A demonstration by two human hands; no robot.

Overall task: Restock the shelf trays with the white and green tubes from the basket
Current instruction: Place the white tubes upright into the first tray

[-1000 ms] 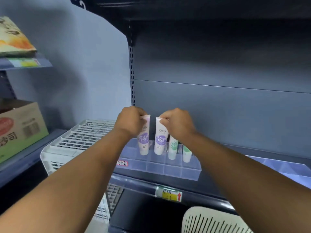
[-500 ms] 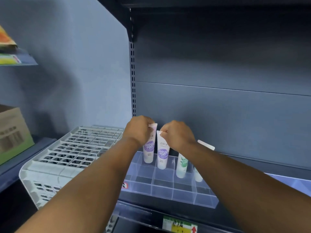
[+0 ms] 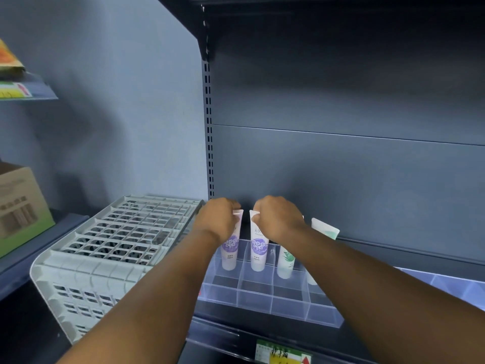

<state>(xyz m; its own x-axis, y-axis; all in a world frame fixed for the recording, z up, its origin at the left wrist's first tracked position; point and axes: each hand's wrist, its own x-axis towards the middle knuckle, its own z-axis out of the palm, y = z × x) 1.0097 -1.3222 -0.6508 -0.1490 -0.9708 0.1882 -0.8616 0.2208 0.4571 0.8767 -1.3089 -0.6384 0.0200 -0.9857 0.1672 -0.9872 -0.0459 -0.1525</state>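
A dark grey shelf carries a clear divided tray near its left end, and a second clear tray lies to the right, apart from the first. On the shelf's front edge sits a green and yellow price label (its print too small to read). Left of the shelf, a pale plastic crate rests on a lower blue ledge.

A brown-and-green cardboard box sat on the dark side shelf at far left — above it, a yellow-orange packet (only partly in frame). A yellow-green paper price label marked the shelf's front edge.
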